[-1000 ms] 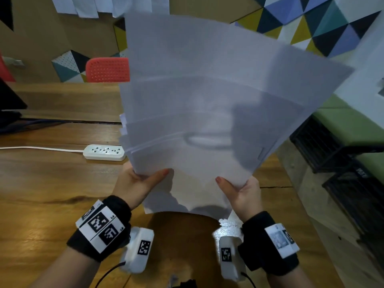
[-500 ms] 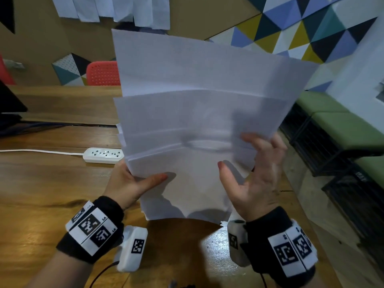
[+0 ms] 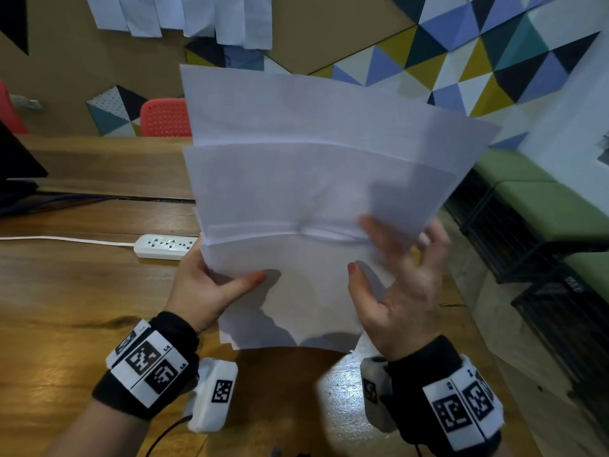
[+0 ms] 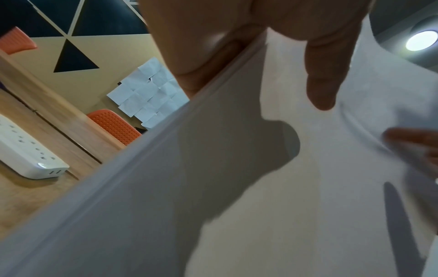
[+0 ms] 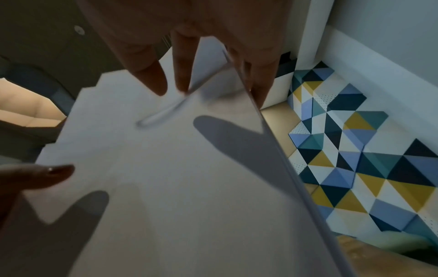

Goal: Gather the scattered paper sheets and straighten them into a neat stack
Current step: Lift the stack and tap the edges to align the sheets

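Note:
I hold a fanned bunch of white paper sheets upright above the wooden table, their top edges stepped one behind another. My left hand grips the lower left edge, thumb pressed on the front sheet. In the left wrist view that thumb lies on the paper sheets. My right hand is blurred at the right edge, fingers spread and straight. The right wrist view shows two fingers in front of the paper sheets and the others past the edge. The right hand grips nothing.
A white power strip with its cord lies on the table just left of the sheets. A red chair stands behind the table. The table's right edge drops to a floor with green benches on black crates. More white sheets hang on the wall.
My right hand let go of the lower right corner and rose along the right edge with fingers spread. The fanned sheets have drawn closer together and sit lower. The left grip is unchanged.

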Motion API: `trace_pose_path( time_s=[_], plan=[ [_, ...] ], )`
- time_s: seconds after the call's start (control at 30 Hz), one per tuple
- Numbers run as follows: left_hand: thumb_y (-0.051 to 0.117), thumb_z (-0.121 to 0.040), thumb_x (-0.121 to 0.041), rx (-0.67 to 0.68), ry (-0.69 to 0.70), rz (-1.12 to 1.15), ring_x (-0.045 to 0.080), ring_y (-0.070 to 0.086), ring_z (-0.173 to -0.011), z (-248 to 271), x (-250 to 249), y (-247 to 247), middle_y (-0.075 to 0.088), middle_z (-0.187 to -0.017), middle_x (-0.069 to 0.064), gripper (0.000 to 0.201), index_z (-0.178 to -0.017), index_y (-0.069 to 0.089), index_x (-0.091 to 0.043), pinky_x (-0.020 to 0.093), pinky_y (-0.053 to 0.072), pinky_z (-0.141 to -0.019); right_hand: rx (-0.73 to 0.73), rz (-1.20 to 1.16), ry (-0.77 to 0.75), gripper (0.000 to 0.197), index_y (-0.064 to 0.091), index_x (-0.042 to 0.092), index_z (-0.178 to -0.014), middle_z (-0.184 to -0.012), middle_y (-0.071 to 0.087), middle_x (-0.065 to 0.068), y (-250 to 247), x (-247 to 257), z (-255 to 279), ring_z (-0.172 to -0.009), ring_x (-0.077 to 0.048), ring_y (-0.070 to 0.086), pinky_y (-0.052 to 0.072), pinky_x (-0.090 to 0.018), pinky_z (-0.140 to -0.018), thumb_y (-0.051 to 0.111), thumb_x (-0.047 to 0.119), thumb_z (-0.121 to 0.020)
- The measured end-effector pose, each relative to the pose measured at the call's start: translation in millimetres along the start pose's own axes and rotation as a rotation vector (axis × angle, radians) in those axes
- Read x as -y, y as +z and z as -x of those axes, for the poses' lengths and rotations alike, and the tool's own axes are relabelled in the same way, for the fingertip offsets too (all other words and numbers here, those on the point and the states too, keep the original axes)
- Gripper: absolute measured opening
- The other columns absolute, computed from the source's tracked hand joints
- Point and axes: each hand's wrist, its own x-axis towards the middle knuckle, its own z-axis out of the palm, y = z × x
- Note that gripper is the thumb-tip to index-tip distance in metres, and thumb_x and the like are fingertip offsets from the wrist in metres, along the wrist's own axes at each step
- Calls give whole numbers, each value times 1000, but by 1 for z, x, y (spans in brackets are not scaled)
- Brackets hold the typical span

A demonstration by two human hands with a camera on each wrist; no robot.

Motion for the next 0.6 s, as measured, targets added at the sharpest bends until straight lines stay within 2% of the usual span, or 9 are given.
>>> trace_pose_path(
  time_s=[0.07,0.1,0.17,0.23,0.27,0.33,0.4,0.5,0.6],
  plan=[
    [80,-28,-65,1,-22,4,-1,68,-85,-1,2,-1,72,-89,-21,83,-98,60,-27,13,54,-63,-81,-11,-37,61,49,12,-126,-133,25,-34,-5,9,-10,-124,-46,38,35,-37,-110,66,18,-67],
    [80,-28,-66,2,-29,-6,-1,68,-84,-2,2,-1,72,-89,-21,82,-97,61,-26,13,54,-62,-119,9,-74,65,41,12,-128,-135,21,-36,-8,14,-18,-128,-49,32,34,-48,-109,66,21,-68],
    [79,-29,-67,7,-28,-20,1,68,-84,-4,3,-1,72,-89,-21,81,-96,62,-25,14,54,-62,-177,124,-162,70,33,13,-129,-139,13,-34,-13,23,-37,-132,-52,21,31,-58,-105,64,33,-70],
    [79,-29,-68,3,-21,-29,1,68,-83,-4,3,-1,73,-88,-22,80,-95,63,-26,13,54,-63,-199,255,-198,79,29,16,-131,-143,12,-34,-16,34,-52,-134,-52,15,19,-63,-110,66,44,-67],
    [79,-29,-68,1,-19,-30,0,68,-82,-4,2,-1,73,-87,-23,79,-94,63,-26,12,53,-63,-199,312,-181,84,27,18,-133,-145,14,-33,-16,39,-57,-135,-50,12,9,-62,-113,67,47,-65],
    [80,-29,-67,4,-14,-26,-1,69,-82,-4,2,-1,73,-86,-23,77,-93,64,-27,12,53,-63,-172,393,-156,88,26,23,-135,-148,21,-29,-15,48,-62,-136,-45,8,-5,-58,-110,66,51,-62],
    [80,-30,-65,11,-16,-22,1,69,-83,-5,2,0,73,-87,-21,76,-93,64,-26,13,54,-64,-123,403,-166,79,34,24,-133,-146,32,-22,-13,48,-59,-136,-40,12,-4,-59,-108,61,48,-62],
    [81,-29,-64,4,-29,-7,4,70,-83,-5,3,-1,74,-87,-19,79,-94,64,-23,15,54,-64,-55,378,-151,61,52,28,-121,-135,48,-12,-9,40,-46,-134,-33,22,-2,-62,-108,62,44,-64],
    [82,-28,-63,7,-40,-7,5,70,-84,-5,3,-1,74,-88,-17,80,-95,64,-23,16,55,-63,-78,329,-125,66,41,29,-124,-136,45,-14,-12,38,-40,-134,-34,22,1,-63,-108,65,45,-64]
  ],
)
